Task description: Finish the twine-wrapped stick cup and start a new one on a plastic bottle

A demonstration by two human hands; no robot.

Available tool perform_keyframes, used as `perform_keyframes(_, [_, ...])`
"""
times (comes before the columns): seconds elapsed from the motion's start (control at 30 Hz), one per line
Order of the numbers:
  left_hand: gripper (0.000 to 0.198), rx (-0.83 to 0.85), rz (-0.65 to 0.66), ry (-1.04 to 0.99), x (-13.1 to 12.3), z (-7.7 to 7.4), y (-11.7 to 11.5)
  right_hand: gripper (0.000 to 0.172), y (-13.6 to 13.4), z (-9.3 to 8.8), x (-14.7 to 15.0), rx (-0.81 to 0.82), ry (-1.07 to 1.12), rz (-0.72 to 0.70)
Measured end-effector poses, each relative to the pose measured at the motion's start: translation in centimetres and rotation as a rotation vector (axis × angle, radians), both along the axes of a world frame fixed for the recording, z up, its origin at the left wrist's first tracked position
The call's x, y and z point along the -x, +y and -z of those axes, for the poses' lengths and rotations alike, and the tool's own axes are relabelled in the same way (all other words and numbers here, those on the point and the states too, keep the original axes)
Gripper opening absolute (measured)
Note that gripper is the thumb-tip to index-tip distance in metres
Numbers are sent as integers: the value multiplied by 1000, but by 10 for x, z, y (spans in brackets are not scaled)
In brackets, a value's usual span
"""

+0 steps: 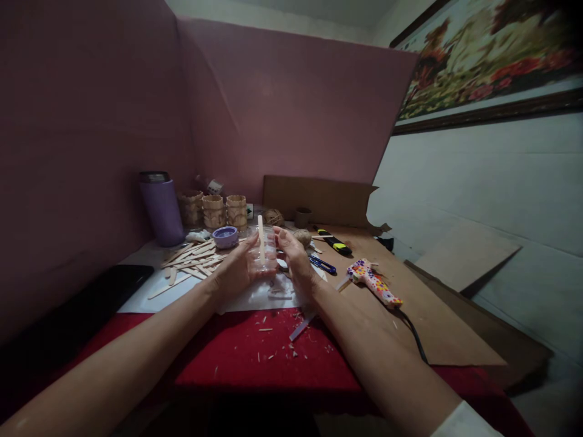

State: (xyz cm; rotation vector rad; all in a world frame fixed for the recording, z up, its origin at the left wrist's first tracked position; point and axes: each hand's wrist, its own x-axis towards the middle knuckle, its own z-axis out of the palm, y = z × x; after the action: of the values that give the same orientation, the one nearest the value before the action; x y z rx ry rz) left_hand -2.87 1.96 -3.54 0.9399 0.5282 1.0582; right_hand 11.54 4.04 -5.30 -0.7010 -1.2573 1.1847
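Note:
Between my two hands is a clear plastic cup (pixel 271 258), held above the white sheet. One wooden craft stick (pixel 261 240) stands upright against its near side and rises past the rim. My left hand (pixel 237 267) wraps the cup's left side, its thumb by the stick. Around the right side curl the fingers of my right hand (pixel 296 258). A pile of loose craft sticks (pixel 194 261) lies left of my left hand, next to a small purple lid-like dish (pixel 225 237). A blue cutter (pixel 322 264) rests just right of my right hand.
A flower-patterned glue gun (pixel 376 284) lies on the cardboard (pixel 432 321), its cord running to the front. Behind are a purple tumbler (pixel 161 209), several stick-covered cups (pixel 214 211), twine (pixel 273 217) and a yellow-black knife (pixel 334 241). Scraps and a glue stick (pixel 301 328) dot the red cloth (pixel 237 358).

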Motion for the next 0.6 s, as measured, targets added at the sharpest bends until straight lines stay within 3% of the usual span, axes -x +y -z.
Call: perform_keyframes(0.6, [40, -163, -58, 124, -6, 7, -2, 66, -3, -6, 2, -22, -49, 41])
